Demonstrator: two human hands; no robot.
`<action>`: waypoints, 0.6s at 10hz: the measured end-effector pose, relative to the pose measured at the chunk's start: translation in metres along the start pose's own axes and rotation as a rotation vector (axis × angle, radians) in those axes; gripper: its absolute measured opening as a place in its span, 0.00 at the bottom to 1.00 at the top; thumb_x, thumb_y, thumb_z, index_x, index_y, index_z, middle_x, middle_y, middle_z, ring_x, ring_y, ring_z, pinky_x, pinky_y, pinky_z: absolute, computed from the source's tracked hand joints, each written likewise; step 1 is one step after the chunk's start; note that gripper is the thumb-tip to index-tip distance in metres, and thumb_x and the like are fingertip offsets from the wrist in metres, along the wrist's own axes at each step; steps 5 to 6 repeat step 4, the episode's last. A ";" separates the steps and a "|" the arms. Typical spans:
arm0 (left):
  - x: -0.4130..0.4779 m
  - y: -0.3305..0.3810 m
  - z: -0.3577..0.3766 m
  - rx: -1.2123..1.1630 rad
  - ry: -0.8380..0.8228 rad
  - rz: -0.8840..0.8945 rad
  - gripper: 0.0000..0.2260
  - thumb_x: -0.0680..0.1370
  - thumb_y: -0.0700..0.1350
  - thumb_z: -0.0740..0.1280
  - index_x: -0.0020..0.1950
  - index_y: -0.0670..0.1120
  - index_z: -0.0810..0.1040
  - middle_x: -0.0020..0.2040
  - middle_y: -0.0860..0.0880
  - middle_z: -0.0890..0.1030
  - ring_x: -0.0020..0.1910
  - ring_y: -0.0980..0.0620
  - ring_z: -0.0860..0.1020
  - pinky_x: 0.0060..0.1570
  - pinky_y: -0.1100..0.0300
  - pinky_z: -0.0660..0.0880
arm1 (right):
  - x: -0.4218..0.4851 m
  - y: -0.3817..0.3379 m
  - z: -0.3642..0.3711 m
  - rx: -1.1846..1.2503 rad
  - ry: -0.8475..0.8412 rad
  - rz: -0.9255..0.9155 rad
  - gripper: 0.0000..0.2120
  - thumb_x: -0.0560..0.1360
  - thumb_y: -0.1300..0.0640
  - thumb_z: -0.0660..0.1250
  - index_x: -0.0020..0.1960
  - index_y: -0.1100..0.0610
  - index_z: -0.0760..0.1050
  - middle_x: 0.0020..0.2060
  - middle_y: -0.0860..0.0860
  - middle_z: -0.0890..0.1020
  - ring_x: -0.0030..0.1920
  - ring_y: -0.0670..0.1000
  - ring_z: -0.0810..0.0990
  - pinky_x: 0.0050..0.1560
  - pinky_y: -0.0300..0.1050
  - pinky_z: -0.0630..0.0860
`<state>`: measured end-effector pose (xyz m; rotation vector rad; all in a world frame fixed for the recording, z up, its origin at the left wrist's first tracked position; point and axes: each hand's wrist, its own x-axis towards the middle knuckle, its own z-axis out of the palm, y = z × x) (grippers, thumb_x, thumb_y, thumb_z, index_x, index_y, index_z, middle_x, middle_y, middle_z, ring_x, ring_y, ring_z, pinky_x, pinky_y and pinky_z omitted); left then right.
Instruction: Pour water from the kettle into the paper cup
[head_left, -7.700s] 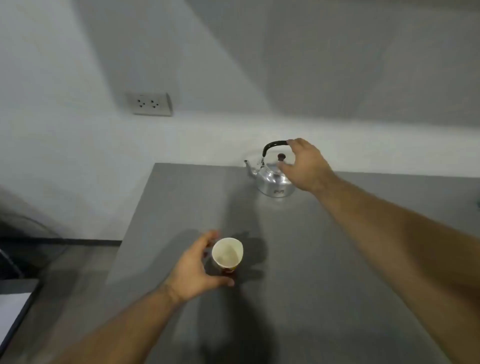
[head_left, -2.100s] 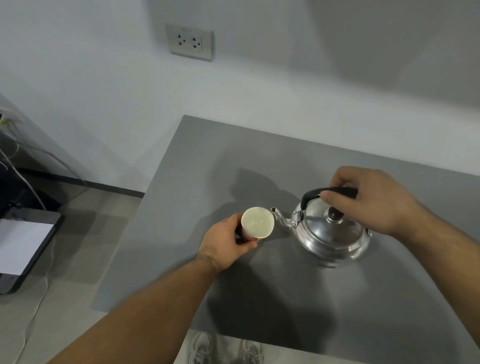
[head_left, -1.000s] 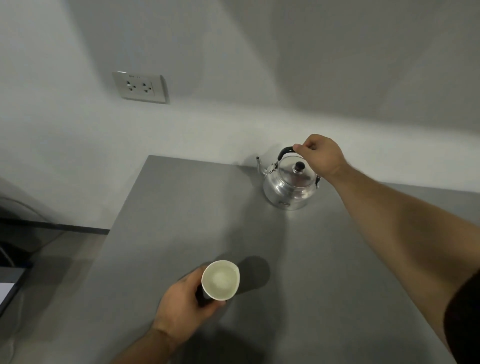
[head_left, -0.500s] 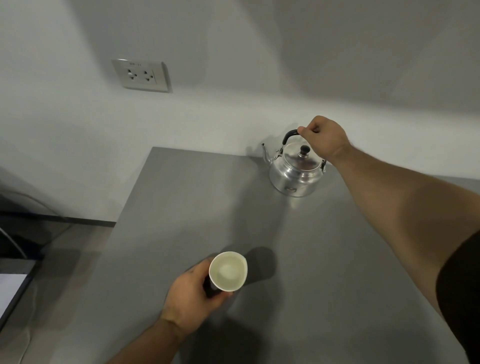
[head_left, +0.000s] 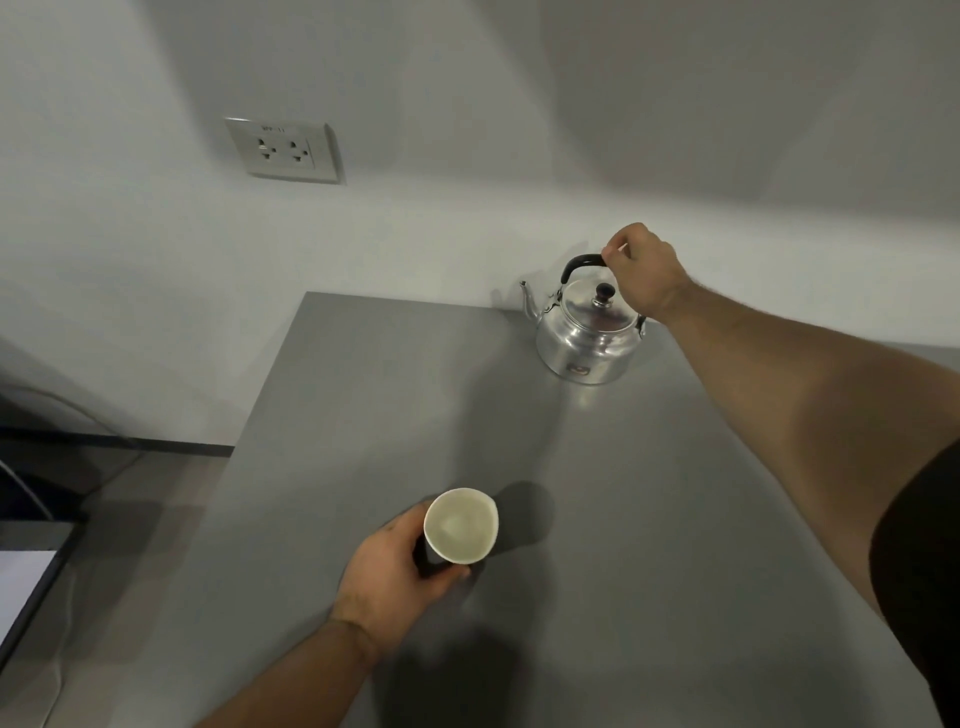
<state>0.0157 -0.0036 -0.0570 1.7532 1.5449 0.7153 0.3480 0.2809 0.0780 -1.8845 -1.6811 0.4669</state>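
A shiny metal kettle (head_left: 587, 338) with a black handle and lid knob stands upright on the grey table (head_left: 675, 519), at its far edge by the wall, with its spout pointing left. My right hand (head_left: 644, 270) is curled over the top of the handle, whose right part is hidden behind the fingers. Near the table's front left, my left hand (head_left: 395, 571) grips the side of the white paper cup (head_left: 460, 525). The cup is upright, and its pale inside shows a faint sheen low down.
A double wall socket (head_left: 284, 150) is on the white wall at the upper left. Left of the table's edge is the floor, with a dark flat object with a white face (head_left: 21, 582) and a cable.
The kettle, which was tipped beside the cup two seconds ago, has been carried back and now stands at the far edge. The cup has come nearer to me. Over the last half second little has moved.
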 end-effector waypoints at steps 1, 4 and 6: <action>0.001 -0.002 -0.003 0.004 -0.027 -0.006 0.31 0.65 0.50 0.81 0.60 0.74 0.72 0.55 0.72 0.80 0.57 0.64 0.79 0.56 0.67 0.74 | -0.006 -0.002 -0.001 -0.024 0.028 -0.043 0.16 0.81 0.51 0.60 0.64 0.56 0.76 0.57 0.56 0.80 0.63 0.60 0.71 0.62 0.53 0.70; 0.002 -0.001 -0.019 0.019 -0.158 -0.032 0.26 0.71 0.38 0.75 0.68 0.52 0.77 0.61 0.53 0.84 0.61 0.52 0.81 0.62 0.55 0.76 | -0.071 -0.031 -0.020 -0.042 0.137 -0.182 0.11 0.82 0.59 0.60 0.54 0.59 0.80 0.52 0.56 0.81 0.54 0.56 0.76 0.51 0.44 0.70; 0.002 -0.001 -0.019 0.019 -0.158 -0.032 0.26 0.71 0.38 0.75 0.68 0.52 0.77 0.61 0.53 0.84 0.61 0.52 0.81 0.62 0.55 0.76 | -0.071 -0.031 -0.020 -0.042 0.137 -0.182 0.11 0.82 0.59 0.60 0.54 0.59 0.80 0.52 0.56 0.81 0.54 0.56 0.76 0.51 0.44 0.70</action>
